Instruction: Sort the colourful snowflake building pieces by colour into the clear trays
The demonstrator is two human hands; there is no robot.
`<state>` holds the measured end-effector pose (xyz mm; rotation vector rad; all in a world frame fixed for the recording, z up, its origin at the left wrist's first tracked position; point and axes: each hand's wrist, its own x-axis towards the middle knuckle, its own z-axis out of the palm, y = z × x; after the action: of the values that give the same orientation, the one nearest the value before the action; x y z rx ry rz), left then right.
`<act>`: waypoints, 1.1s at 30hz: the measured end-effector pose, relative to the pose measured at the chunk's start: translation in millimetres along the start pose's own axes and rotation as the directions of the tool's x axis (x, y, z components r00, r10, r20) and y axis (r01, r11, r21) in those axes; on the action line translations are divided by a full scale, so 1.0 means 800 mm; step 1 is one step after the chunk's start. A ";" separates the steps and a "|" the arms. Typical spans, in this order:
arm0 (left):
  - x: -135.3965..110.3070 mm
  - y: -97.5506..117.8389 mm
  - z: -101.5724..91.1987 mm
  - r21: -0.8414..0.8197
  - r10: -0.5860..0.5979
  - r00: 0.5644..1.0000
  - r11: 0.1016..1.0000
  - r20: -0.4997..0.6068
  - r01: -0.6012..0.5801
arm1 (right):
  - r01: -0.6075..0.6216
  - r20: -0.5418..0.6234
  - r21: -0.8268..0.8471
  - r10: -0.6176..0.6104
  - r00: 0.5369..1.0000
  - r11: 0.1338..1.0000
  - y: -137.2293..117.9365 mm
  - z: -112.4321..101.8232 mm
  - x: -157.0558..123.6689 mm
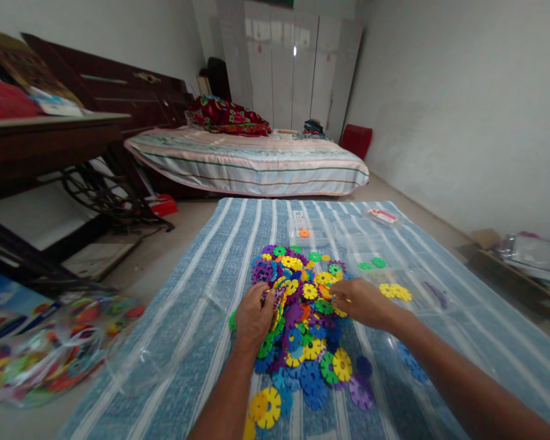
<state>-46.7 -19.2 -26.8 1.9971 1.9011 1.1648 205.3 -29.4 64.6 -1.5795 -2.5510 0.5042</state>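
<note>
A heap of notched plastic discs point(309, 292), snowflake-style building pieces in yellow, green, blue, purple and orange, lies on a blue striped cloth point(197, 305). At its left side my left hand point(254, 318) is curled, with a purple notched disc point(272, 298) showing between thumb and fingers. Across the heap, my right hand point(364, 300) has its fingers pinched together beside yellow and orange pieces; whatever is in them is hidden. Nearer to me lie a large yellow disc point(270, 407) and a pale purple disc point(360, 392).
Clear plastic trays stand right of and behind the heap, holding green discs point(378, 263), yellow discs point(399, 292), a purple piece point(434, 294), blue discs point(412, 362) and an orange disc point(304, 233). Bags of colourful pieces point(59, 360) lie at left. A bed point(256, 162) stands beyond.
</note>
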 end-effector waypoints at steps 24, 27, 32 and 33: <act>-0.002 -0.002 0.002 -0.004 -0.006 1.000 1.000 0.018 0.006 | 0.209 -0.153 -0.366 -0.280 0.948 0.907 -0.053 0.038 0.052; -0.002 -0.001 0.001 -0.003 -0.001 1.000 1.000 0.013 0.001 | 0.242 -0.152 -0.355 -0.311 0.938 0.903 -0.052 0.037 0.051; -0.001 0.002 -0.002 -0.011 0.017 1.000 1.000 0.009 -0.017 | 0.241 -0.237 -0.252 -0.301 0.924 0.937 -0.036 0.016 0.023; -0.001 0.003 -0.002 -0.013 0.016 1.000 1.000 0.006 -0.016 | 0.232 -0.271 -0.198 -0.281 0.921 0.952 -0.028 0.010 0.016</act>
<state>-45.8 -21.2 -25.1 2.0110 1.8730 1.1707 178.4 -28.8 63.1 -1.2196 -2.5574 0.0274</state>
